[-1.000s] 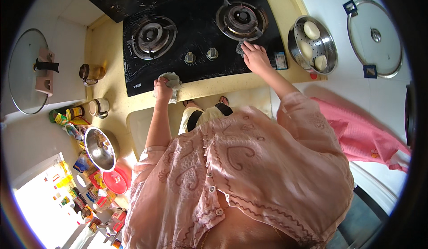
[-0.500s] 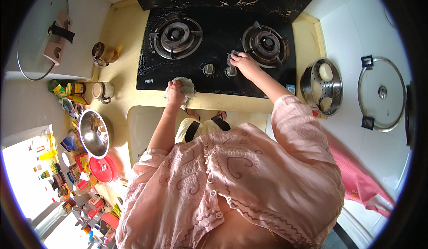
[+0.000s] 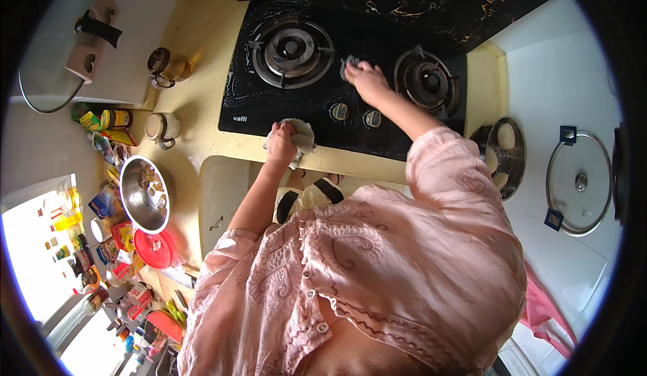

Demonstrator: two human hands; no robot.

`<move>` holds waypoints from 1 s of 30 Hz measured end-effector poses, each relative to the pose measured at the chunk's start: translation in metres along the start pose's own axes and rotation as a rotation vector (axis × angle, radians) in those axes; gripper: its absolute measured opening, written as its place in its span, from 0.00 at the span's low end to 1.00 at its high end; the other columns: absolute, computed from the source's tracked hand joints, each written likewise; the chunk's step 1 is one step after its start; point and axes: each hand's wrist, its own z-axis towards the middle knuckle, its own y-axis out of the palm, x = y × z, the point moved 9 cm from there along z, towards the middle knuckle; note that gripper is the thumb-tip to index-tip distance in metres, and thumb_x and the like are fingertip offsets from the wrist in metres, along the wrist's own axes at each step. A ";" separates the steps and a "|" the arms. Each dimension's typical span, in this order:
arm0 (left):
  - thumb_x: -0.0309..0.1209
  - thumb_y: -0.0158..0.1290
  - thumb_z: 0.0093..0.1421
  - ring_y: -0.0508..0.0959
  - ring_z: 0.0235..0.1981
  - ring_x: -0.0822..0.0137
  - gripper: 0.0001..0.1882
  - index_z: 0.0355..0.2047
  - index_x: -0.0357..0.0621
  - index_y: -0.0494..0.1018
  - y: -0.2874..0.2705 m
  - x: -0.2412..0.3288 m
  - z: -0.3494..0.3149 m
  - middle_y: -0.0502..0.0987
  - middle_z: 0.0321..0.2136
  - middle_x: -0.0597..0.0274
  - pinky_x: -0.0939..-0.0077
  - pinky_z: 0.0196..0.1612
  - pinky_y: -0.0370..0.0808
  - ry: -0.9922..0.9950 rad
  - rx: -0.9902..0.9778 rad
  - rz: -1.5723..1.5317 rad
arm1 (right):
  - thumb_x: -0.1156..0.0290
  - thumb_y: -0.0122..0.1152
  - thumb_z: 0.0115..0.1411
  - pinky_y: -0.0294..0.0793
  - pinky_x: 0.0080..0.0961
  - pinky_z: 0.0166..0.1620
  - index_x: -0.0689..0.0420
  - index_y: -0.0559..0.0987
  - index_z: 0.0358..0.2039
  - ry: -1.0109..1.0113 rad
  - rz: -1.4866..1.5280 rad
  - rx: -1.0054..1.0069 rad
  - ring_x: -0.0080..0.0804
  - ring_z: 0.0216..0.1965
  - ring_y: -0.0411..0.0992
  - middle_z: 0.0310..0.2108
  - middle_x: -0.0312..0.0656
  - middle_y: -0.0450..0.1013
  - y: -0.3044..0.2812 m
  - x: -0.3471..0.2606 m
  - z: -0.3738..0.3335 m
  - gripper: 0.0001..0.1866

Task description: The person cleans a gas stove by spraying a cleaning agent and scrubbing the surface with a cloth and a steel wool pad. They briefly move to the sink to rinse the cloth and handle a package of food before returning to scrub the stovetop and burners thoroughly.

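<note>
My right hand (image 3: 367, 83) is closed on a small grey scrubbing pad (image 3: 348, 67), pressed to the black glass gas stove (image 3: 269, 105) between the burners. The pad looks like wire wool, but its material is hard to tell. At the stove's front edge my left hand (image 3: 282, 145) grips a pale grey-white cloth (image 3: 303, 135), bunched up and hanging partly over the edge. Whitish wet streaks lie on the glass, mostly around the left burner (image 3: 291, 48). The right burner (image 3: 430, 81) is just right of my right hand. Two knobs (image 3: 340, 112) stand nearer to me.
On the left counter are a brown-lidded glass jug (image 3: 168, 67), a lidded glass mug (image 3: 162, 129), a steel bowl (image 3: 138, 197) with scraps and a red lid (image 3: 154, 248). Right of the stove stands a perforated steel pot (image 3: 515, 167) with pale round pieces. A sink (image 3: 219, 180) lies left front.
My right hand has moved the scrubbing pad from beside the right knob farther back and leftward between the burners. My left hand stays on the cloth at the front edge. The view has shifted.
</note>
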 end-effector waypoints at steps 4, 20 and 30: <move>0.15 0.44 0.40 0.70 0.33 0.49 0.12 0.27 0.41 0.68 -0.003 0.003 0.000 0.69 0.29 0.51 0.63 0.35 0.69 -0.005 -0.001 -0.038 | 0.69 0.42 0.53 0.61 0.34 0.44 0.48 0.65 0.51 -0.205 -0.253 0.139 0.30 0.48 0.59 0.55 0.28 0.58 0.018 -0.003 -0.017 0.22; 0.17 0.45 0.44 0.71 0.32 0.49 0.10 0.28 0.43 0.66 -0.006 0.005 -0.004 0.66 0.31 0.51 0.61 0.34 0.69 -0.010 0.035 -0.063 | 0.72 0.42 0.53 0.58 0.37 0.49 0.49 0.64 0.52 -0.207 -0.297 0.104 0.29 0.47 0.59 0.57 0.31 0.56 0.010 -0.019 0.002 0.23; 0.18 0.45 0.43 0.71 0.33 0.49 0.11 0.29 0.43 0.65 -0.008 0.006 -0.003 0.66 0.32 0.51 0.61 0.33 0.70 -0.023 -0.003 -0.068 | 0.69 0.37 0.57 0.57 0.35 0.49 0.45 0.62 0.54 0.040 -0.340 0.122 0.29 0.47 0.60 0.58 0.27 0.55 -0.010 0.019 0.089 0.22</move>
